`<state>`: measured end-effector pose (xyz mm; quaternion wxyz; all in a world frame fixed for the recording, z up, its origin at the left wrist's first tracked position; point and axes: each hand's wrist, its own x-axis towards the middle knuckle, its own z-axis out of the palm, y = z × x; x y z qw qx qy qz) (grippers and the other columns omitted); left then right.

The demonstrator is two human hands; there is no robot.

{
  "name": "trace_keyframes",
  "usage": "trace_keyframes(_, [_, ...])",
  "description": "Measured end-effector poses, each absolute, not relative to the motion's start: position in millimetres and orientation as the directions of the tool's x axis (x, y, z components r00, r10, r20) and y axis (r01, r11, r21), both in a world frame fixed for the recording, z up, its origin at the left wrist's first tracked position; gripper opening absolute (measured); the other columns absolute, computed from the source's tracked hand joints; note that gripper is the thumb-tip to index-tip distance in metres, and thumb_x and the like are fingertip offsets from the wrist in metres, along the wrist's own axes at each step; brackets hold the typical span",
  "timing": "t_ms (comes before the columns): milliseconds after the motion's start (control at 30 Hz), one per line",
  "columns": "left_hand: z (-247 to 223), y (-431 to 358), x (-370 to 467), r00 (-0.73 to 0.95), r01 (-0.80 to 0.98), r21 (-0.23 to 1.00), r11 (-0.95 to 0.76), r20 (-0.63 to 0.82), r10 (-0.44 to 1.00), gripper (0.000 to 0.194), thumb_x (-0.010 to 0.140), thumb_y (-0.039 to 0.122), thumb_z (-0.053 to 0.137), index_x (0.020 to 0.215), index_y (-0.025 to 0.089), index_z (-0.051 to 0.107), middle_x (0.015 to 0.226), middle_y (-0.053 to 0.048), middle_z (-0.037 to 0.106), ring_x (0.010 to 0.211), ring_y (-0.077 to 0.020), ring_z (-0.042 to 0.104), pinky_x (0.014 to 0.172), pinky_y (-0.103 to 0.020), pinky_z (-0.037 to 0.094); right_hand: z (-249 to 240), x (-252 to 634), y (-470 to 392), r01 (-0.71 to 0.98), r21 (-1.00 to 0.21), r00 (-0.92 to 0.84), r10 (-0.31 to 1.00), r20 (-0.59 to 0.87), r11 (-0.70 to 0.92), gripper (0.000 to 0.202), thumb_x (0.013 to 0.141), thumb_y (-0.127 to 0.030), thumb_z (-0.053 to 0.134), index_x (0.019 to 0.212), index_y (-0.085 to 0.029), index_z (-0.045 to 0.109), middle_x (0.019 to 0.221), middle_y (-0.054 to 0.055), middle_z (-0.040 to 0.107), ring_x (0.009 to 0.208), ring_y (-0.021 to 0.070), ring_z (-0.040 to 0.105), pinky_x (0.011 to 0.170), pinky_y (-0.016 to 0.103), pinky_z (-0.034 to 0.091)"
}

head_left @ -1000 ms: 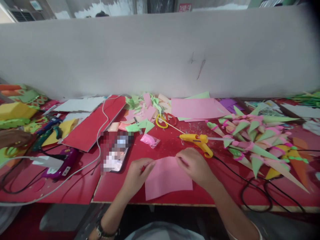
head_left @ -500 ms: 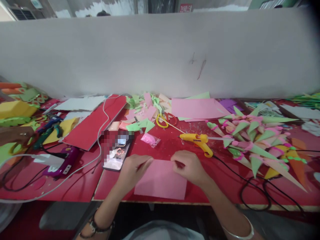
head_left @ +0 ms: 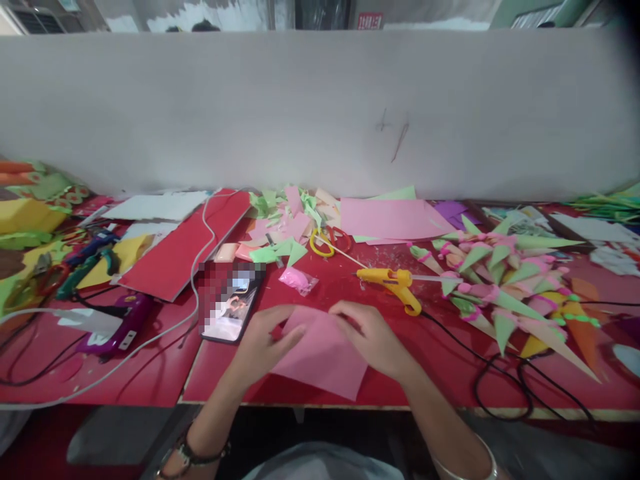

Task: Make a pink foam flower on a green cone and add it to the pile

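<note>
A pink sheet (head_left: 325, 360) lies at the table's near edge, turned slightly, its far edge between my hands. My left hand (head_left: 267, 340) grips its far left part, thumb on top and fingers behind. On the far right part, my right hand (head_left: 367, 333) has its fingers bent over the sheet. Just beyond are a small bag of pink material (head_left: 299, 281) and a yellow glue gun (head_left: 393, 280). A phone (head_left: 233, 303) lies left of my left hand.
Paper cones (head_left: 500, 273) are heaped at the right beside a looped black cable (head_left: 477, 393). Scissors (head_left: 323, 243) lie near green and pink scraps. A red board (head_left: 185, 247), pliers (head_left: 90, 267) and a purple power strip (head_left: 125, 327) are at the left.
The pink sheet has rotated a little and its far edge has risen. My fingers have shifted further over it. A person's hand at the far left has mostly withdrawn.
</note>
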<state>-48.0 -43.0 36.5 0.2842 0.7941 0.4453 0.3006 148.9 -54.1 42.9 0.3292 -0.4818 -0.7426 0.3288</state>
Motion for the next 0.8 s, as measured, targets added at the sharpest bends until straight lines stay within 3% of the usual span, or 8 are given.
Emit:
trace_keyframes(100, [33, -48, -58, 0.396, 0.412, 0.861, -0.299, 0.126, 0.909, 0.043, 0.071, 0.036, 0.059, 0.110, 0.019, 0.053, 0.107, -0.007, 0.061, 0.092, -0.0194, 0.057, 0.074, -0.026, 0.047, 36, 158, -46, 0.426, -0.876, -0.170, 0.971, 0.168, 0.227, 0.019, 0.085, -0.028, 0.039, 0.075, -0.018, 0.052, 0.068, -0.001, 0.055, 0.065, 0.0121, 0.052, 0.059, 0.021, 0.041])
trace_keyframes(200, [25, -52, -55, 0.371, 0.369, 0.918, -0.145, -0.003, 0.929, 0.034, 0.074, 0.038, 0.055, 0.099, 0.016, 0.059, 0.095, -0.007, 0.065, 0.084, -0.0192, 0.059, 0.070, -0.027, 0.049, 26, 160, -40, 0.387, -0.899, -0.113, 0.978, 0.173, 0.204, 0.017, 0.085, -0.028, 0.039, 0.077, -0.019, 0.050, 0.070, 0.000, 0.053, 0.067, 0.0128, 0.052, 0.061, 0.023, 0.043])
trace_keyframes(267, [20, -53, -46, 0.314, 0.367, 0.926, -0.089, -0.033, 0.949, 0.030, 0.078, 0.037, 0.049, 0.092, 0.013, 0.061, 0.087, -0.006, 0.066, 0.079, -0.0187, 0.060, 0.069, -0.028, 0.049, 21, 153, -41, 0.436, -0.863, -0.042, 0.964, 0.263, 0.254, 0.010, 0.083, -0.027, 0.042, 0.084, -0.020, 0.049, 0.080, 0.003, 0.054, 0.077, 0.0158, 0.053, 0.070, 0.028, 0.044])
trace_keyframes(333, [18, -54, -35, 0.200, 0.358, 0.929, -0.096, 0.024, 0.980, 0.031, 0.080, 0.036, 0.046, 0.097, 0.013, 0.059, 0.094, -0.007, 0.063, 0.086, -0.0188, 0.058, 0.076, -0.030, 0.047, 20, 145, -45, 0.542, -0.766, 0.044, 0.899, 0.435, 0.344, 0.015, 0.078, -0.026, 0.050, 0.091, -0.020, 0.045, 0.092, 0.006, 0.051, 0.091, 0.0201, 0.049, 0.082, 0.036, 0.040])
trace_keyframes(400, [18, -54, -28, 0.117, 0.348, 0.925, -0.151, 0.117, 0.986, 0.031, 0.082, 0.035, 0.044, 0.103, 0.015, 0.056, 0.102, -0.008, 0.060, 0.093, -0.0185, 0.056, 0.083, -0.031, 0.044, 22, 137, -53, 0.573, -0.691, -0.043, 0.858, 0.512, 0.441, 0.023, 0.074, -0.026, 0.057, 0.091, -0.021, 0.043, 0.096, 0.007, 0.047, 0.097, 0.0216, 0.045, 0.086, 0.038, 0.037])
trace_keyframes(533, [24, -55, -26, 0.289, 0.295, 0.894, -0.336, 0.252, 0.924, 0.035, 0.077, 0.046, 0.049, 0.096, 0.018, 0.058, 0.101, -0.008, 0.058, 0.094, -0.0198, 0.053, 0.082, -0.031, 0.044, 33, 130, -67, 0.389, -0.785, -0.388, 0.858, 0.336, 0.483, 0.032, 0.069, -0.029, 0.063, 0.090, -0.021, 0.041, 0.094, 0.004, 0.045, 0.085, 0.0168, 0.047, 0.073, 0.028, 0.043])
trace_keyframes(667, [28, -52, -33, 0.476, 0.166, 0.906, -0.389, 0.272, 0.837, 0.046, 0.062, 0.059, 0.057, 0.084, 0.019, 0.059, 0.096, -0.008, 0.056, 0.093, -0.0212, 0.052, 0.080, -0.031, 0.044, 37, 131, -69, 0.350, -0.833, -0.400, 0.873, 0.281, 0.428, 0.032, 0.068, -0.029, 0.064, 0.090, -0.020, 0.042, 0.092, 0.003, 0.045, 0.085, 0.0164, 0.047, 0.072, 0.027, 0.043])
trace_keyframes(800, [24, -48, -35, 0.454, 0.119, 0.943, -0.310, 0.226, 0.862, 0.049, 0.058, 0.062, 0.058, 0.078, 0.018, 0.058, 0.091, -0.008, 0.054, 0.090, -0.0210, 0.051, 0.080, -0.032, 0.043, 36, 133, -67, 0.272, -0.879, -0.432, 0.866, 0.252, 0.391, 0.032, 0.069, -0.025, 0.064, 0.092, -0.021, 0.043, 0.092, 0.002, 0.046, 0.083, 0.0149, 0.049, 0.074, 0.027, 0.042])
